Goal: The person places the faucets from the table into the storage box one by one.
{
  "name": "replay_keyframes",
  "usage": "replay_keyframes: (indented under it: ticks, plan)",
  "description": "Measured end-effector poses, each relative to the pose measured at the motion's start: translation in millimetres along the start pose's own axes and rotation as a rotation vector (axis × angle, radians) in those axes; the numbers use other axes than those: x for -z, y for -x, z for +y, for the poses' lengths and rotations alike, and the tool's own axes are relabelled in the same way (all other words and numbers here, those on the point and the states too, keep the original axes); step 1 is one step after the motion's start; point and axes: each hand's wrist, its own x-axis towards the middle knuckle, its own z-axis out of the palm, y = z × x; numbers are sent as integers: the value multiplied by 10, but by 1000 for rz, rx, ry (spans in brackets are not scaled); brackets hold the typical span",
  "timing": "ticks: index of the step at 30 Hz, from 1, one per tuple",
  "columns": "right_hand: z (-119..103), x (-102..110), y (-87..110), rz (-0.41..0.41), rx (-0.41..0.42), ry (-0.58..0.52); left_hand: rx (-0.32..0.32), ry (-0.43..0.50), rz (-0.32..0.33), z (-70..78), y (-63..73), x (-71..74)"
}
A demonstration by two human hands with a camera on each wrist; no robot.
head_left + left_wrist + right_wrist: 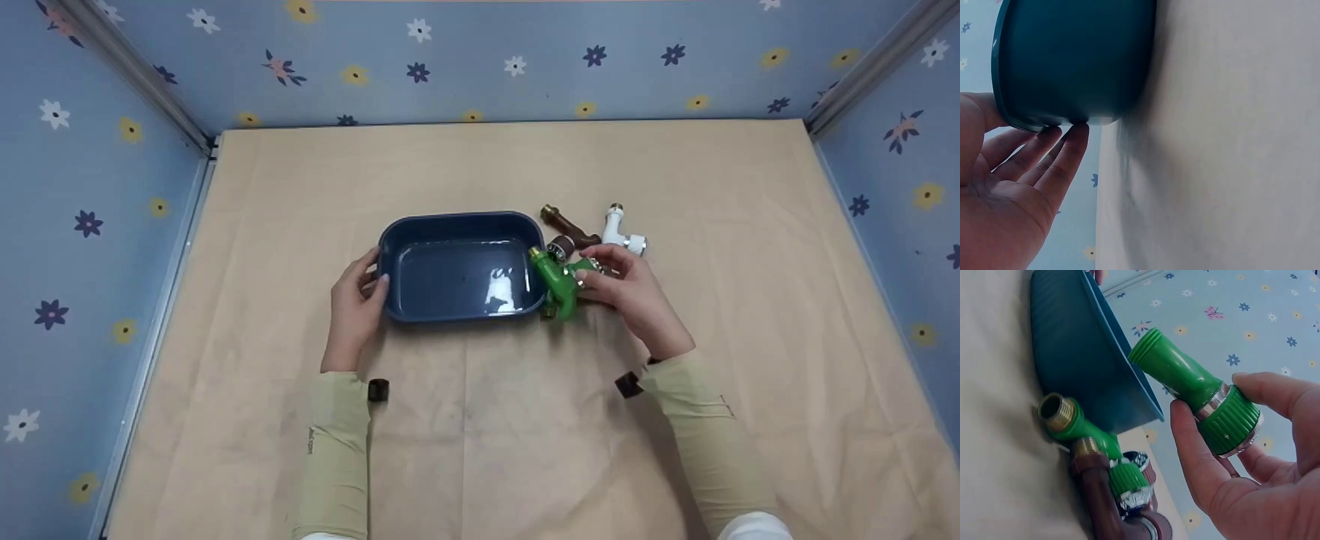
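Observation:
A dark blue rectangular basin stands on the cloth-covered table. At its left end my left hand holds the rim, thumb at the edge and fingers against the outer wall. My right hand pinches a green plastic tap by its ribbed knob, raised beside the basin's right end. Below it, in the right wrist view, lie another green tap with a brass thread and a dark brown tap. A white tap lies just beyond my right hand.
Another brown tap body with a brass end lies behind the basin's right corner. Beige cloth covers the table. Blue flowered panels border the back and both sides.

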Motion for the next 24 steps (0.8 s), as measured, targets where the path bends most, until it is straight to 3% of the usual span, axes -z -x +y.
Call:
replay_keyframes:
  ticks: [6, 15, 24]
  plan:
    - [-19, -106, -49, -27, 4, -28, -6, -8, -4, -2, 4, 4]
    - [-22, -240, -109, -18, -16, 41, -10, -9, -1, -9, -8, 1]
    - [1, -389, -166, -2, 1, 4, -23, -21, 5, -24, 5, -1]
